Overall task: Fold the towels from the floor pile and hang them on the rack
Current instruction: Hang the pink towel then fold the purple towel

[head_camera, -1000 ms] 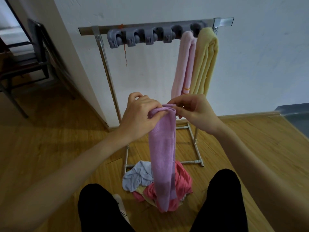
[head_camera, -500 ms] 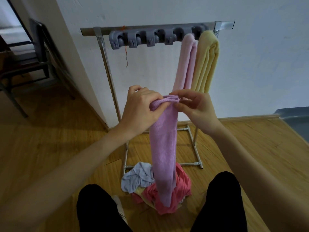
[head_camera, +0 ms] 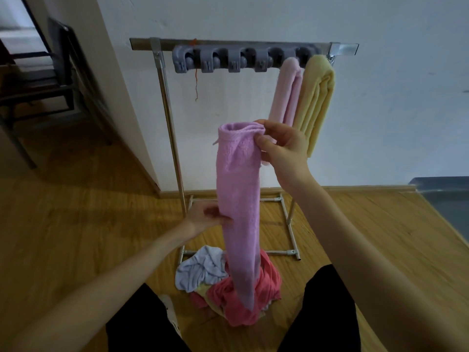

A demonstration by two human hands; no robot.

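Fingers (head_camera: 262, 143) of right hand (head_camera: 284, 151) pinching top fold of fuzzy purple towel (head_camera: 238, 199), hanging long and narrow before metal rack (head_camera: 243, 45); left hand (head_camera: 205, 219) gripping mid-length edge above crumpled floor pile (head_camera: 228, 283).

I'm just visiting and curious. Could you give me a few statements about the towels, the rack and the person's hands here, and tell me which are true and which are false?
1. The right hand pinches the top of the purple towel. True.
2. Three towels hang on the rack. False: only two hang there, a pale pink towel and a yellow towel.
3. The left hand is lower down, at the left edge of the purple towel. True.
4. The hanging towels are at the left end of the rack. False: they hang at its right end.
5. The floor pile is gone. False: a light blue cloth and a coral one lie by the rack's base.
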